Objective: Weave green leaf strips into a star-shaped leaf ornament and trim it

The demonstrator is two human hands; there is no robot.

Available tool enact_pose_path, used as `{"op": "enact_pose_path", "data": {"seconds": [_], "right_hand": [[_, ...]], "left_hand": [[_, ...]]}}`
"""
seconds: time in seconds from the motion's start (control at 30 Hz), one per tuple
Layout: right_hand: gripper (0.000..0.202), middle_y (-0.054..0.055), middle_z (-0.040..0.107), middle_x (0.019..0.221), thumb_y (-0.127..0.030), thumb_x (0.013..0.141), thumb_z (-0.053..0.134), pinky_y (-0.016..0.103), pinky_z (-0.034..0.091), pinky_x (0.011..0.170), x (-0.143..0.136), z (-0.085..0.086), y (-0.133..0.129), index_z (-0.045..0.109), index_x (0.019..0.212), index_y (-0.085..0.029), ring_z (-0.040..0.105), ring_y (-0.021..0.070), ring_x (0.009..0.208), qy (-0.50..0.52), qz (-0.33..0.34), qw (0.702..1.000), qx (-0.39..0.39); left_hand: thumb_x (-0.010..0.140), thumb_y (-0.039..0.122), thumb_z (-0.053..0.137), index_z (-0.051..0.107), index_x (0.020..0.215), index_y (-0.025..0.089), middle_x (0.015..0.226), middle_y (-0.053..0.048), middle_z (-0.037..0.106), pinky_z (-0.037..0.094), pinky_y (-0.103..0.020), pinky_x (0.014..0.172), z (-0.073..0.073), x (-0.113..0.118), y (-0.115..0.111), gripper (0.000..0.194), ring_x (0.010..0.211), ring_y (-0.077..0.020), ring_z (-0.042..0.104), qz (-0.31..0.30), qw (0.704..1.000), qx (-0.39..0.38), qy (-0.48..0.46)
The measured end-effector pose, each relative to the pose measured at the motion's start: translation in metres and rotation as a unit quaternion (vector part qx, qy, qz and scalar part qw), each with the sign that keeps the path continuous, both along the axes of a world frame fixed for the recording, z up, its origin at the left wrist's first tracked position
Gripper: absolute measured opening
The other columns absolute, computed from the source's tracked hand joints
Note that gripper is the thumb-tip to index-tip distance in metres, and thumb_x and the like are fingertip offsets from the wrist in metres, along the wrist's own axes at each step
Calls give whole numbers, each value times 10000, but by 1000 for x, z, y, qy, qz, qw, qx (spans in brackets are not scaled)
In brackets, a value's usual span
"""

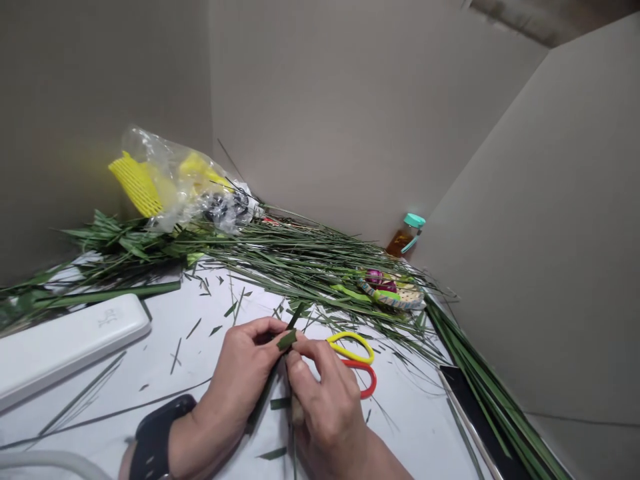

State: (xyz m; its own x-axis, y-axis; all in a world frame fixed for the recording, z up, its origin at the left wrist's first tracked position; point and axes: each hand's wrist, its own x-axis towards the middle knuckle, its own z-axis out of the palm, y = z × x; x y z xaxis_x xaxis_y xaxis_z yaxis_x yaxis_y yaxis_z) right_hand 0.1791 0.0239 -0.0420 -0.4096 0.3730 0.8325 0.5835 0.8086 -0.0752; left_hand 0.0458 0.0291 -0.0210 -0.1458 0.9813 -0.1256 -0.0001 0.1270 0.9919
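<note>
My left hand [239, 377], with a dark watch [163, 427] on its wrist, pinches a folded green leaf strip [287, 340] between thumb and fingertips. Close against it, my right hand [330, 397] has its fingers closed at the lower edge of the same leaf strip. Long narrow ends of leaf hang below the two hands. A light brown rod-like piece [298, 411] shows under my right fingers; its kind is unclear. Beside my right hand lie scissors with a yellow handle loop [350, 335] and a red one, their blades hidden by the hand.
Long green leaves [300, 250] are heaped along the back, with cut scraps on the white table [175, 320]. Around them are a plastic bag [175, 190], a white device [75, 343], a bottle [404, 237], a small woven basket [400, 298] and a dark flat device [475, 413].
</note>
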Motion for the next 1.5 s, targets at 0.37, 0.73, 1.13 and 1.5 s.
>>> {"op": "enact_pose_path", "data": {"seconds": [0.37,0.73,1.13,1.5], "right_hand": [[286,161,682,888,-28,969,372,329,565,643,3,-2,1,642,985,-121,619,222,772,-28,6,999,34],[284,152,646,847,-56,974,394,324,514,635,2,-3,1,665,914,-115,577,226,734,-60,-14,996,69],[274,157,658,846,-56,968,402,328,514,625,1,-5,3,656,899,-129,574,230,725,-66,-20,994,82],[263,151,677,857,-44,969,411,335,526,635,4,-2,1,654,930,-139,612,234,750,-27,17,999,22]], "left_hand": [[912,309,713,670,812,165,777,24,689,566,-328,640,-2,2,-2,181,681,-159,664,23,999,13,-22],[921,298,705,672,844,160,800,21,688,558,-295,584,-1,6,-4,162,653,-142,650,30,999,-1,-32],[924,320,701,667,823,158,771,30,679,543,-275,543,-3,6,-4,195,612,-131,637,33,999,-12,-36],[922,301,700,672,872,161,827,13,689,558,-306,600,-4,5,-3,151,673,-150,651,23,999,-3,-27]]}}
